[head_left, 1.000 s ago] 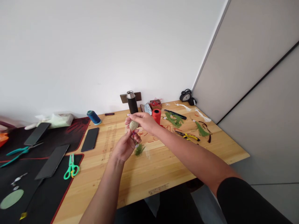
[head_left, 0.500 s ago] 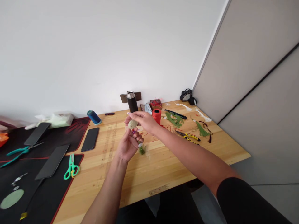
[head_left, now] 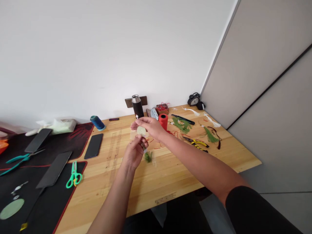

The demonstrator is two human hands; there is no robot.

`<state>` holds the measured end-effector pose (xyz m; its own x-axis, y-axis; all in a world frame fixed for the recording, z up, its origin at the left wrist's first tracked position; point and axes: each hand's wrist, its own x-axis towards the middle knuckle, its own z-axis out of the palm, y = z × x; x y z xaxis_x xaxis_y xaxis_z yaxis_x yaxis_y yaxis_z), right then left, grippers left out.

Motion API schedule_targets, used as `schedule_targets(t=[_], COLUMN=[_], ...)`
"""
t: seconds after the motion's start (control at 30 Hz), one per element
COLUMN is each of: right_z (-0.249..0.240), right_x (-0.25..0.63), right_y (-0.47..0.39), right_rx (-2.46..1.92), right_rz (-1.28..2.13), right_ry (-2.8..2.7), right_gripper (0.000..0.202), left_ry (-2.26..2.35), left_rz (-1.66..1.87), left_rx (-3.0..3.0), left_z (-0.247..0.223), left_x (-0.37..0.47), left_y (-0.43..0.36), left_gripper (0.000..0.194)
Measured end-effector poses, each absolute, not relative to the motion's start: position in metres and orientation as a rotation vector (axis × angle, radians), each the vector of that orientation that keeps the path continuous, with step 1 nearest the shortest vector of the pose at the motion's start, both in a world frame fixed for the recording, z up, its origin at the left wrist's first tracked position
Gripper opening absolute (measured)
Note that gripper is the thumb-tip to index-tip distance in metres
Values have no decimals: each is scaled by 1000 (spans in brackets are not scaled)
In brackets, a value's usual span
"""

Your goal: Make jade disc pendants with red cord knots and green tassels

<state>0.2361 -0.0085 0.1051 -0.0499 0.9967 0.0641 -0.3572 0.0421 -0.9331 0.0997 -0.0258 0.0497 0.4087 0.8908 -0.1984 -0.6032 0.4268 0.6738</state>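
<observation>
Between the thumb and fingers of my left hand (head_left: 136, 150) is a pale, round pendant (head_left: 141, 130), held by its lower edge. A green tassel (head_left: 148, 157) hangs just below that hand. My right hand (head_left: 149, 126) is closed in a pinch above the pendant, fingers pointing left; what it grips is too small to make out. A red spool of thread (head_left: 163, 121) stands right behind my right wrist. Behind the fingertips rises a black flask (head_left: 137, 107) without a lid.
Right of my forearm lie yellow-black pliers (head_left: 196, 143), green tassels (head_left: 181, 125), a utility knife (head_left: 183, 119) and white tassels (head_left: 212, 120). To the left are a phone (head_left: 94, 146), a blue thread spool (head_left: 97, 123), green scissors (head_left: 74, 175) and teal pliers (head_left: 23, 158) on black mats.
The pendant has shifted slightly right and turned, now looking paler and smoother. My left fingers have curled in more around its lower edge. The right hand has stayed nearly in place.
</observation>
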Motion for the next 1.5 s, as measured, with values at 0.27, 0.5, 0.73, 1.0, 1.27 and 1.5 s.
schedule_targets(t=[0.27,0.5,0.73,1.0,1.27,1.5], right_z=[106,108,104,103,97,97], right_x=[238,239,237,235,235,236], right_y=[-9,-9,-8,-7,-6,-7], right_rx=[-936,-975,-983,-982,-959,-968], right_rz=[1398,1419,1430,1444,1429,1426], right_ry=[-890,-863,-847,-866,-880,-882], right_gripper=[25,25,25,22,20,20], left_ry=[764,791,832,868,875,868], left_rz=[1076,987,984,974,957,967], left_rx=[905,1033,1054,1121,1114,1112], left_z=[39,32,26,30,24,21], left_x=[96,84,79,78,75,74], left_y=[-32,-40,-39,-42,-39,-39], left_gripper=[43,51,46,44,44,41])
